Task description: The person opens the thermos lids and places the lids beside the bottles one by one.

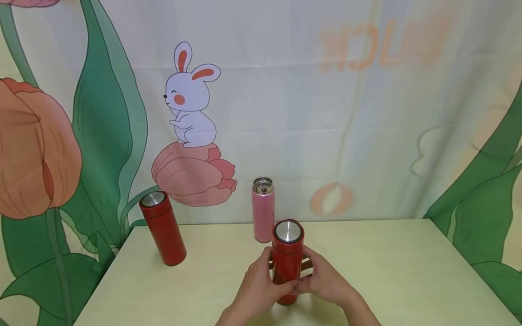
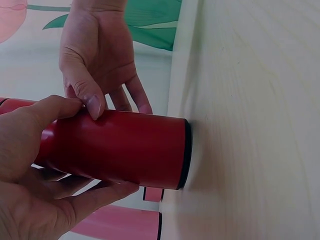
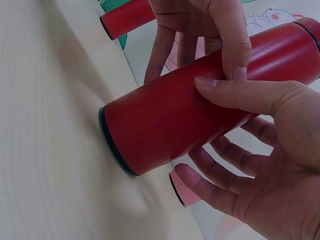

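Between my two hands a red thermos (image 1: 287,267) with a black-ringed silver lid stands upright, its black base close over the table. My left hand (image 1: 261,283) grips it from the left, thumb across the front and fingers reaching round behind. From the other side my right hand (image 1: 326,278) holds it the same way, and the two thumbs meet on the front of the red wall. In the right wrist view my right hand (image 3: 270,155) has its fingers curved under the thermos (image 3: 175,110). The left wrist view shows the thermos (image 2: 120,147) with my left hand (image 2: 45,175) wrapped about its side.
A pink thermos (image 1: 263,215) without its lid, its steel mouth uncovered, stands behind the held one. Farther left is another red thermos (image 1: 165,231) with a silver lid. The pale wooden table (image 1: 408,271) ends at a printed curtain (image 1: 285,113) behind.
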`<state>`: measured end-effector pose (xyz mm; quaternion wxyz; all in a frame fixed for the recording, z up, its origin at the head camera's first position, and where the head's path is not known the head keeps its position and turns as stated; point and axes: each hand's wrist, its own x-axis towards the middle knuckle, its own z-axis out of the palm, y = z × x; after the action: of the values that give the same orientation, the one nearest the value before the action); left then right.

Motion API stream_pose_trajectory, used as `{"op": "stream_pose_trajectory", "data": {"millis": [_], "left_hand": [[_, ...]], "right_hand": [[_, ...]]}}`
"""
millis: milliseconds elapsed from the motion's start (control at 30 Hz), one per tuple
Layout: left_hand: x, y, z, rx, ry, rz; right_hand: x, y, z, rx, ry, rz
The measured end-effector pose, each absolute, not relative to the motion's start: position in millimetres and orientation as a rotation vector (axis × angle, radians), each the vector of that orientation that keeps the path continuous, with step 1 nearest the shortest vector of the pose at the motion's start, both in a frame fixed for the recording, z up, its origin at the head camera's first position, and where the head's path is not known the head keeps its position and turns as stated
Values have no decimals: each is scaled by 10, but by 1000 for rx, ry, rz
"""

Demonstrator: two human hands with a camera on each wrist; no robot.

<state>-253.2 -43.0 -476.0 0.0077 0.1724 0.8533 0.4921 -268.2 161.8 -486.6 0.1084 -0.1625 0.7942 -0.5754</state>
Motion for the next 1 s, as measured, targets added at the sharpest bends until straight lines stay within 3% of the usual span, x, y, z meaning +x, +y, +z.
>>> {"op": "stream_pose_trajectory", "data": {"millis": [600,1000], "left_hand": [[-2492,-430,-4738,520,2574,1536],[-2484,-366,-4764,489,2632,1601]], "right_hand": [[-2625,1617,-4806,-469,2332,-1664],[-2604,1767,-4698,-621,2348,-1568]]}}
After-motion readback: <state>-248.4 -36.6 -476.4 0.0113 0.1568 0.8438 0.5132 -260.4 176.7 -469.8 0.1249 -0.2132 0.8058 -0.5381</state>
